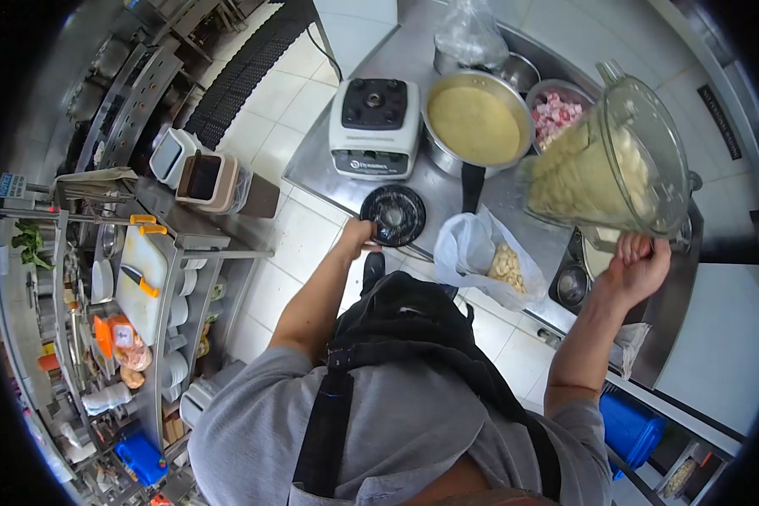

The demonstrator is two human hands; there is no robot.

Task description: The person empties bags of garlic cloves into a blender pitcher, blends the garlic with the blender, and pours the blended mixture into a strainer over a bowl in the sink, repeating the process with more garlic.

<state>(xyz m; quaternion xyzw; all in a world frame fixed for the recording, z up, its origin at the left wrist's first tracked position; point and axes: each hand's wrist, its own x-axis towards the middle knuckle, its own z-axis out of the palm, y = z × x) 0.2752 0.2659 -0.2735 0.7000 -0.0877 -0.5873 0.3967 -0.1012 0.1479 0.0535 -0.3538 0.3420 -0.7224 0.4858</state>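
Observation:
My left hand (360, 237) is closed on the edge of a round black blender lid (409, 234), held at the counter's front edge. On the right, my right hand (639, 268) grips the clear blender jug (662, 135) at its near side, where the handle appears to be. The jug holds many pale pieces that look like peeled garlic cloves (594, 173). Below it, a white plastic bag (462, 244) lies open with similar cloves inside. The white blender base (373, 139) stands without its jug, beside a pot of yellowish liquid (474, 124).
Behind the pot are a bowl of pink and white chopped pieces (557, 111) and a clear plastic bag (471, 34). The pot's black handle (473, 187) points toward me. At left, a cutting board (142, 278) bears an orange-handled knife (139, 280). Bins (204, 177) stand on the floor.

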